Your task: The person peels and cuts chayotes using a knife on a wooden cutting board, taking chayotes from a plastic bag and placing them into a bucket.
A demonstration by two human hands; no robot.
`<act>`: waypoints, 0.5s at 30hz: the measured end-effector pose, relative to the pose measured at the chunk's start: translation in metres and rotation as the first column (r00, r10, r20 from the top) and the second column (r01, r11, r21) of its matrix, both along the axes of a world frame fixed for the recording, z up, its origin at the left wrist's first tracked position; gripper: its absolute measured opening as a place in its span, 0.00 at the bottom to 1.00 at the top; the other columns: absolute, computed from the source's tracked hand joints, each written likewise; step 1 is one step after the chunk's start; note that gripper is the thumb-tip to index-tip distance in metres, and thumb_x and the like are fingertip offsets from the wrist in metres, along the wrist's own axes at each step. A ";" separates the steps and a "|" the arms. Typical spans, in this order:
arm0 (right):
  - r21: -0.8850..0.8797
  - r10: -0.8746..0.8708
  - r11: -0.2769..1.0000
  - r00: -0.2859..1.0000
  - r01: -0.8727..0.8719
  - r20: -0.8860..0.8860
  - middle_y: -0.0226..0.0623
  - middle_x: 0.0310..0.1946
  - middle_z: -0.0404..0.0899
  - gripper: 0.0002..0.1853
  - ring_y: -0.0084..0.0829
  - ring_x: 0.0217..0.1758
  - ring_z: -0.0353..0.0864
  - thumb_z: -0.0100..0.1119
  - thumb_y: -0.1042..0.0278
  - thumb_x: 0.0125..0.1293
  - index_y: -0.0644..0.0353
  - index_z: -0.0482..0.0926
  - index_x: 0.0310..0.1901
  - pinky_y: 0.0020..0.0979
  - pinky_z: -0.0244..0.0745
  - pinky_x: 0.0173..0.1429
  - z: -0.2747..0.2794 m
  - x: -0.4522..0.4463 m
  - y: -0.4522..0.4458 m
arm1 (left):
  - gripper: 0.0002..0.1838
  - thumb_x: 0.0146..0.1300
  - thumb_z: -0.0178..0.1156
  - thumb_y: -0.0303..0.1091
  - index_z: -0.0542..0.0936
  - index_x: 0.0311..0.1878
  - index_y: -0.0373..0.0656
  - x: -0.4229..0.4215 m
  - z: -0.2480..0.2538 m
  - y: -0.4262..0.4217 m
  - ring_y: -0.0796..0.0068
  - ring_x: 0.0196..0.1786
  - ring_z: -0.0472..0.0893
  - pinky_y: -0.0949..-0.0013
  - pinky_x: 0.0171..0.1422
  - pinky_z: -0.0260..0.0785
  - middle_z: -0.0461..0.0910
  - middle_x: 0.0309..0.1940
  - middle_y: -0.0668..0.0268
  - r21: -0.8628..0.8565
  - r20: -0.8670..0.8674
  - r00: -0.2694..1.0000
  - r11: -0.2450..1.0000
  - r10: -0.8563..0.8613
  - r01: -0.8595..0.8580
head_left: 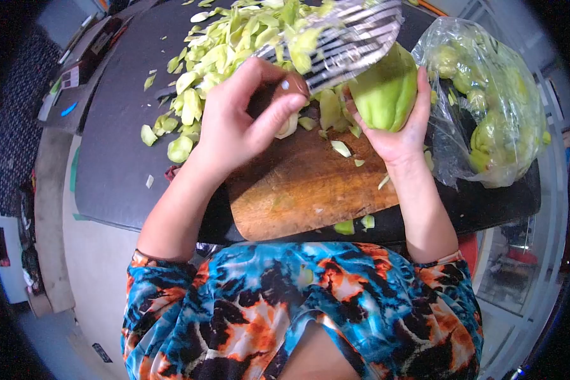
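Note:
My left hand [250,111] is closed round the brown handle of a broad blade [354,41] with a striped face. That blade reaches over the top of a green, pear-shaped vegetable [386,95], and whether they touch I cannot tell. From below and the right side, my right hand [402,139] cups the vegetable, holding it up above the far right part of a wooden cutting board [310,190]. Behind and left of my left hand lies a large heap of thin green slices [234,44]. A few small pieces are scattered on the board.
A clear plastic bag [487,107] with several green vegetables lies on the dark table [120,126] to the right. Loose slices and scraps lie around the heap and at the table's near edge. Grey shelving [53,209] stands at the left.

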State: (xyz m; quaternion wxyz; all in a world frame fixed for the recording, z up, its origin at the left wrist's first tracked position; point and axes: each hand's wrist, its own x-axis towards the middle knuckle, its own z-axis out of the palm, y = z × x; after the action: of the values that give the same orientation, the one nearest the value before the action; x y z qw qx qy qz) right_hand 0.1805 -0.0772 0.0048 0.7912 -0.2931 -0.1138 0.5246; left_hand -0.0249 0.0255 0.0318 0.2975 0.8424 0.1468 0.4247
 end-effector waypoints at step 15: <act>0.141 -0.010 0.990 0.993 -0.007 0.119 0.44 0.63 0.69 0.34 0.41 0.65 0.70 0.53 0.44 0.67 0.56 0.62 0.67 0.46 0.66 0.68 -0.008 0.005 0.006 | 0.13 0.59 0.69 0.35 0.77 0.41 0.37 -0.001 -0.010 0.008 0.80 0.35 0.80 0.75 0.41 0.72 0.81 0.31 0.66 -0.071 0.104 0.994 0.997 0.021 -0.014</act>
State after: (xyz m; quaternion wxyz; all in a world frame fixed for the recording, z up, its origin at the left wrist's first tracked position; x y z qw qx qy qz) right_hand 0.1858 -0.0714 -0.0028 0.8020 -0.2674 -0.1975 0.4962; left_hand -0.0261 0.0333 0.0218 0.3306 0.8065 0.1533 0.4656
